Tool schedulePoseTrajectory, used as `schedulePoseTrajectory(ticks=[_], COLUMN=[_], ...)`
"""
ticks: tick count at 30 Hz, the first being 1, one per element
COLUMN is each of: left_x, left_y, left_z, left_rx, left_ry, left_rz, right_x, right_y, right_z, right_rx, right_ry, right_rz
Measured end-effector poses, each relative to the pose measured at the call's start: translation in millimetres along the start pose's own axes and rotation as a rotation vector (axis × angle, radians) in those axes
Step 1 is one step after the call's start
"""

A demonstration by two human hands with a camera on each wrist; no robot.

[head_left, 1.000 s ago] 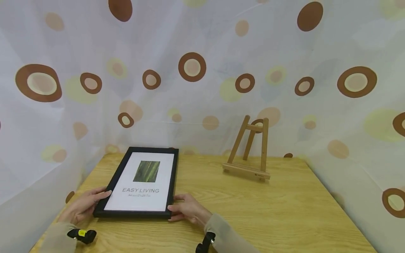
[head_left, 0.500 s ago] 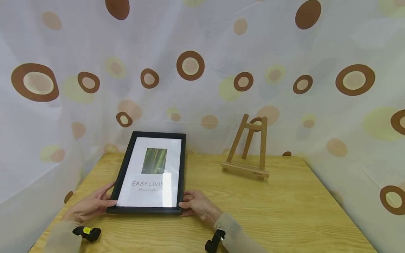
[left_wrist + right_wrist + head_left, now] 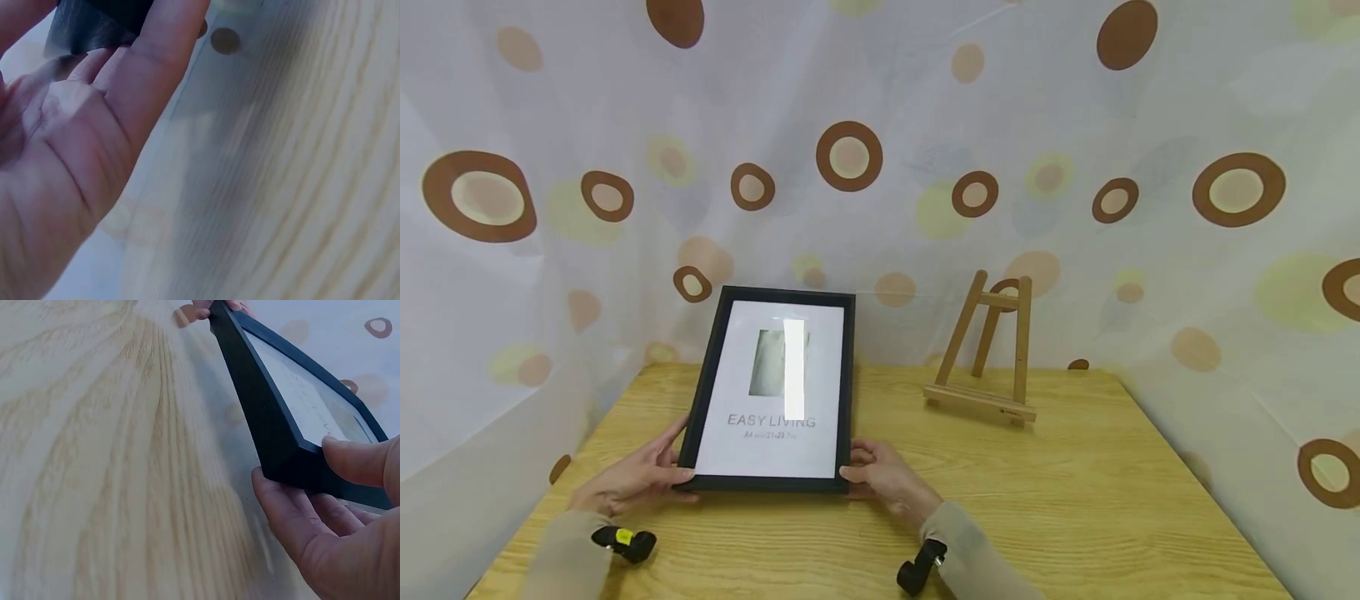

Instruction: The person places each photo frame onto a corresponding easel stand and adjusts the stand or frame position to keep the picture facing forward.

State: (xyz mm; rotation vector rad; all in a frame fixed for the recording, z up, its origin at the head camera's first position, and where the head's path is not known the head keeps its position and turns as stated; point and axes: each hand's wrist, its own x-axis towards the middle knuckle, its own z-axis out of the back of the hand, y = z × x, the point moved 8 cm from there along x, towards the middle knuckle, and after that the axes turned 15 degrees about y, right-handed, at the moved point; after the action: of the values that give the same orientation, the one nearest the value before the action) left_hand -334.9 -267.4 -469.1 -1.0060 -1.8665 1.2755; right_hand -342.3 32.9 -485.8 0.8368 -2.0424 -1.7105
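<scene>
Both hands hold a black picture frame by its lower corners, its top tilted up and away. Its white insert reads "EASY LIVING" and carries a small picture crossed by a bright glare strip. At the lower left corner, my left hand grips with the thumb on the front edge; in the left wrist view, fingers of the left hand reach behind a dark corner. My right hand pinches the other corner. From the right wrist view, the right hand has its thumb on the front and fingers underneath, above the wood.
A small wooden easel stands toward the back right of the wooden table. Behind and at the sides hangs a white curtain with brown and yellow dots. Each wrist wears a black camera mount.
The picture frame has risen from lying low over the table, tipped more upright and shifted right. Both hands moved right with it. The easel stays put.
</scene>
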Motion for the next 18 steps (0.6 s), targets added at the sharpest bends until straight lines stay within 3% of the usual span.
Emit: schedulePoseTrajectory(ticks=[10,18], left_x=[10.9,21.7], left_y=[-1.7,2.0], left_z=[3.5,11.1], left_rx=[0.051,0.211], left_ry=[-0.11,-0.293], left_rz=[0.002,0.113], right_x=[-1.2,-4.0], right_y=[10.0,12.9], right_z=[12.0,24.9], right_rx=[-0.088,-0.124], right_ry=[-0.069,-0.107], right_rz=[0.048,0.061])
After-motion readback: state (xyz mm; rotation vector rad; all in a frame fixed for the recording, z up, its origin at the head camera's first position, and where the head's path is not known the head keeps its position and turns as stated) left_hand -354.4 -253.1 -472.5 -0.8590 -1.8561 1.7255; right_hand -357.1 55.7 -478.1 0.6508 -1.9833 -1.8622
